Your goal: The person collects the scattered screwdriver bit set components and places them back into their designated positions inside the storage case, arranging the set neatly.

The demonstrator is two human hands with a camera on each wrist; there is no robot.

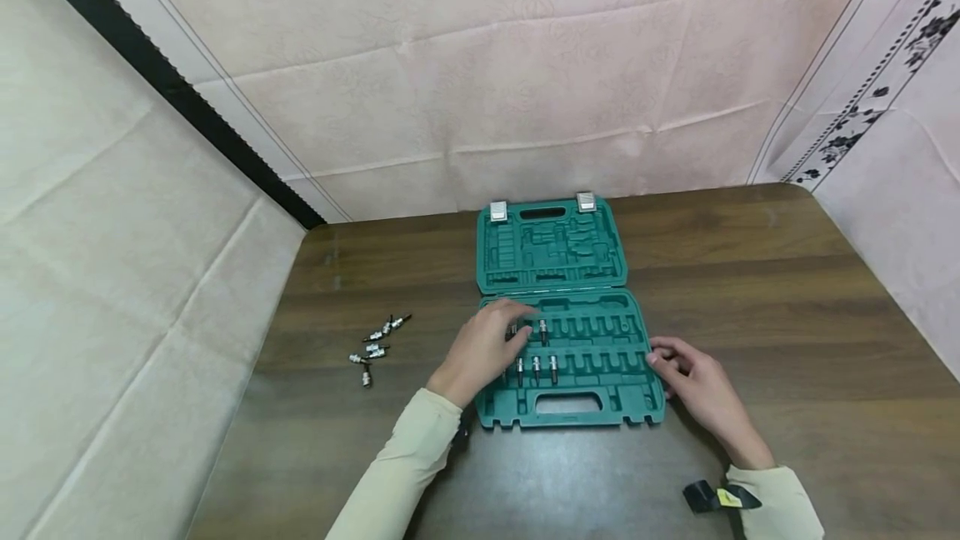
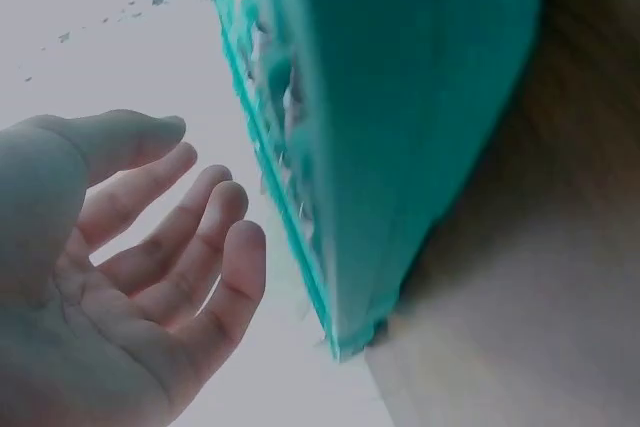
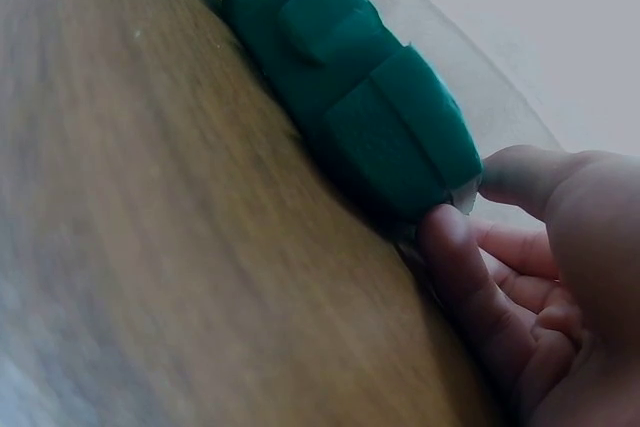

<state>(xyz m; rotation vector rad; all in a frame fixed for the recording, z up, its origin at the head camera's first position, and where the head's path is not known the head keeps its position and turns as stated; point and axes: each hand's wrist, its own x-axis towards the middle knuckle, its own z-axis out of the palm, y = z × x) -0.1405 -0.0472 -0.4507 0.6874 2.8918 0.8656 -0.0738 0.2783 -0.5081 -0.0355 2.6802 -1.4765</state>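
Note:
A green plastic socket case (image 1: 633,398) lies unfolded on the table, its lid (image 1: 510,261) laid back toward the wall. Several small metal sockets (image 1: 553,369) stand in slots of its near half. My left hand (image 1: 480,352) hovers over the left side of that half, partly hiding the slots there. In the left wrist view the left hand's fingers (image 2: 240,267) are loosely bent with nothing between them, beside the case wall (image 2: 420,97). At the right edge, my right hand (image 1: 701,390) pinches the case between thumb and fingers; the right wrist view shows this corner (image 3: 400,137) close up.
Several loose sockets (image 1: 373,348) are scattered on the wooden table (image 1: 337,457) left of the case. Pale cloth walls (image 1: 525,90) enclose the table at the back and sides. A black strap device (image 1: 701,497) sits at the right wrist.

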